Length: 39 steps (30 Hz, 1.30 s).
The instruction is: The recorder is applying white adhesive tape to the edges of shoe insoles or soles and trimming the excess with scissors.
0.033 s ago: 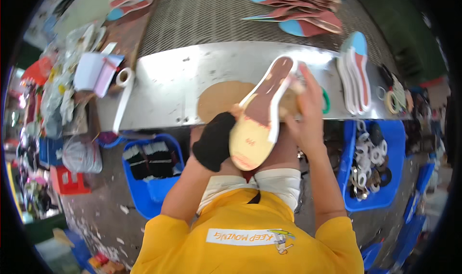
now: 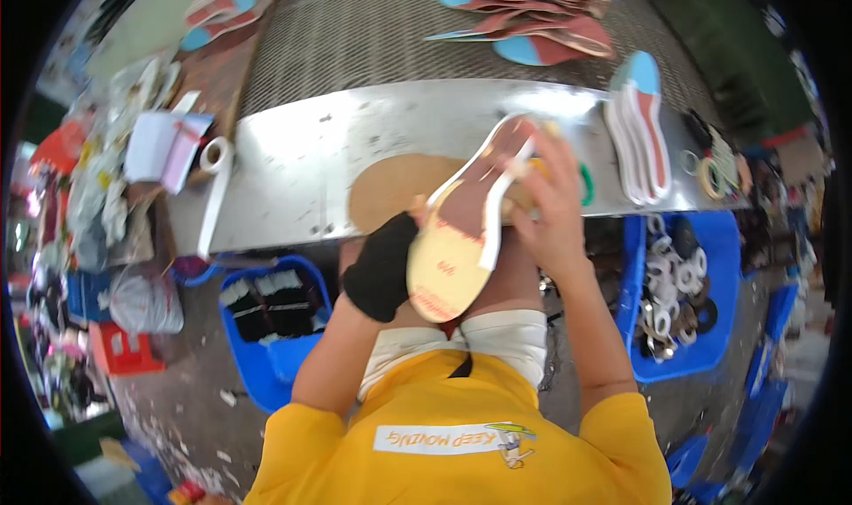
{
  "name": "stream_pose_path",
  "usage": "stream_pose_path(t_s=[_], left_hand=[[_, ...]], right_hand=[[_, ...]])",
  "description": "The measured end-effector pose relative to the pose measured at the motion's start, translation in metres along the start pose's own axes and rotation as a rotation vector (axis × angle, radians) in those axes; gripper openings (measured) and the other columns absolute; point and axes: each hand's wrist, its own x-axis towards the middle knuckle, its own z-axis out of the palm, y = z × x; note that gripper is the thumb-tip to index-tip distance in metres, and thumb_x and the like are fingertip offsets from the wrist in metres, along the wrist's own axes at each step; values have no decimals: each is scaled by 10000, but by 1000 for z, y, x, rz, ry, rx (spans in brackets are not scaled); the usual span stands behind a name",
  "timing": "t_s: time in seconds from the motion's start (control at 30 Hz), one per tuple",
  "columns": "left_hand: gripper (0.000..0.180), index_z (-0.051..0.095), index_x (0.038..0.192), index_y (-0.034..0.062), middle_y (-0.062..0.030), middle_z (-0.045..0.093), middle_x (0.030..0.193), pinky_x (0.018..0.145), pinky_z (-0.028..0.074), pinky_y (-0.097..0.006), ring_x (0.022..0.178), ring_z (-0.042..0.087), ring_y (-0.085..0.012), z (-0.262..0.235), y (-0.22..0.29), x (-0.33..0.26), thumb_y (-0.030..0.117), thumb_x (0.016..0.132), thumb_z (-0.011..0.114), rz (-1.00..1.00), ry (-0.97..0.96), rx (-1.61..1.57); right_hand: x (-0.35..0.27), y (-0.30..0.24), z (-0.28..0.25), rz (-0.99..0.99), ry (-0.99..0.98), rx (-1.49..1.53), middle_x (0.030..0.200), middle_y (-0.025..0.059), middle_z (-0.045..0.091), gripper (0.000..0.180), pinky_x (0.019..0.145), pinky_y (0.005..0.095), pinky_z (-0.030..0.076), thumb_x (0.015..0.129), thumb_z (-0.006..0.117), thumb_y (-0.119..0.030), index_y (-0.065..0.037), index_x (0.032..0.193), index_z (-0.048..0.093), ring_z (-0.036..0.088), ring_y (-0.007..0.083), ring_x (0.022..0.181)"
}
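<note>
I saw the metal worktop (image 2: 284, 154) gleam with reflected light, a grey mesh surface (image 2: 355, 35) beyond its far edge, and scrap-littered floor (image 2: 195, 363) below its near-left corner.

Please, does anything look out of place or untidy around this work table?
Two small things: at the left of the table, the white roll has a loose strip trailing to the front edge, and pale scraps litter the floor below, looking untidy.
</note>
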Motion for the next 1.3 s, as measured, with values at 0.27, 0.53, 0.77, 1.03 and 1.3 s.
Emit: stream_pose_path(t_s=[0.27,0.53,0.77,1.03,1.3], left_hand=[[571,426,1327,-50,-218,433,1400,1092,363,-421,1330,395,-349,17,21,5,174,849,647,273,-150,150],[370,549,1178,-37,-184,619,1134,693,546,-289,837,669,-221,-4,37,27,275,999,463,265,154,545],[308,685,1070,43,22,511,581,498,387,-224,512,491,-48,6,38,23,262,990,484,453,394,857],[273,698,1006,33,13,579,684,510,416,-225,541,500,-50,-4,29,20,254,960,545,459,391,726],[319,679,991,1,-23,648,759,508,416,-226,531,502,-68,-4,36,14,258,978,490,491,335,868]], right_hand=[[4,121,-73,608,169,149,1092,191,646,636,875,362,480,757,762,-269,-11,1276,501,635,250,1029],[11,168,-80,298,174,-659,1031,151,643,395,838,439,475,726,740,-229,-47,1063,645,601,343,931],[87,164,38,155,-82,-46,922,96,602,249,799,400,450,692,703,-45,-58,933,641,543,313,913],[182,229,107,-170,23,-562,896,50,542,243,808,405,399,658,726,-134,-104,879,630,512,234,972],[148,131,83,-236,28,-463,878,49,517,162,754,398,400,718,682,-117,-98,837,574,516,246,904]])
